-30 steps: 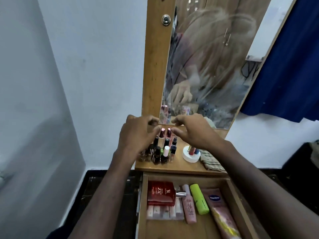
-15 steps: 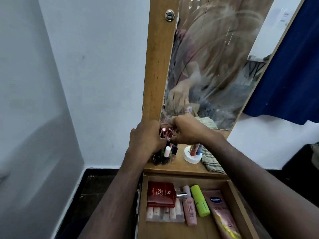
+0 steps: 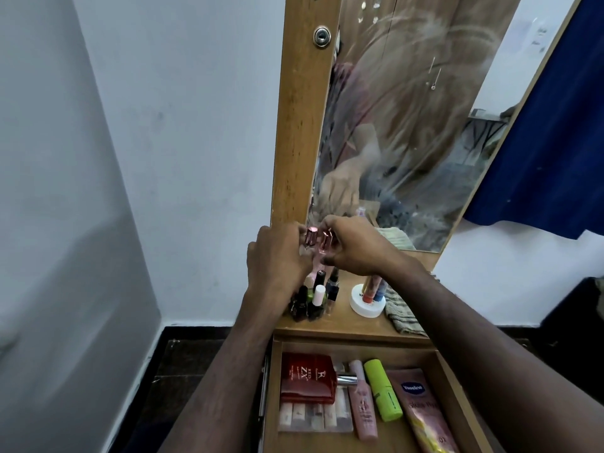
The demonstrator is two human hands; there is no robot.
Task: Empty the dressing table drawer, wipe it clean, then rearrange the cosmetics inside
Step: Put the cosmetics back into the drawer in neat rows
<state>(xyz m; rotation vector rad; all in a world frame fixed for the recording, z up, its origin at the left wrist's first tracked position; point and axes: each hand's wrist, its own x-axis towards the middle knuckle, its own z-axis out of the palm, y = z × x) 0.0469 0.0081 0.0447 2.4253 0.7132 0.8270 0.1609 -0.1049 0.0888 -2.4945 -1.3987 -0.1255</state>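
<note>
Above the dressing table top (image 3: 340, 322), my left hand (image 3: 277, 256) and my right hand (image 3: 356, 246) together grip two rose-pink capped bottles (image 3: 317, 240), raised near the mirror's foot. Below them several nail polish bottles (image 3: 310, 299) stand on the top. The open drawer (image 3: 271, 387) holds a red perfume box (image 3: 309, 377), a row of small tubes (image 3: 313, 416), a pink tube (image 3: 362, 400), a green stick (image 3: 382, 390) and a Vaseline tube (image 3: 421, 410).
A white round holder (image 3: 366, 304) with small sticks and a folded striped cloth (image 3: 400, 312) sit at the right of the top. The mirror (image 3: 408, 125) in its wooden frame rises behind. A blue curtain (image 3: 549, 125) hangs at right; white walls stand at left.
Both hands closed round the two pink-capped bottles and lifted them off the table top, up toward the mirror. The other bottles stayed in place.
</note>
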